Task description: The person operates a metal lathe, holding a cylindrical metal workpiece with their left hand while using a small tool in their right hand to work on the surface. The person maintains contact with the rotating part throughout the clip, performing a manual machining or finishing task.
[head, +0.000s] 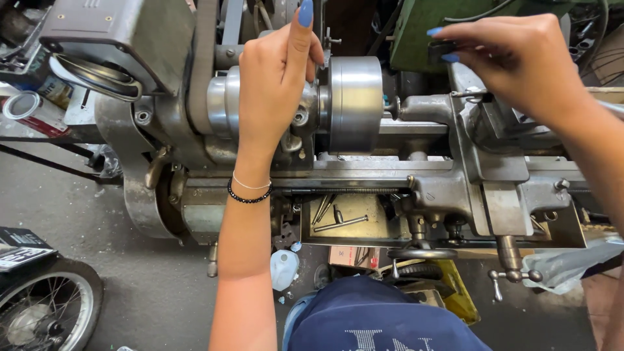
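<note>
Head view shows the left hand resting flat on the round metal chuck, fingers loose and one pointing up, while the right hand pinches a small black knob, with open room between them.

Lathe spans the view. Left hand rests on the headstock, just left of the chuck. Right hand sits above the carriage, pinching a small knob. Tray below the bed holds loose rods. Wheel on the floor, lower left.
</note>
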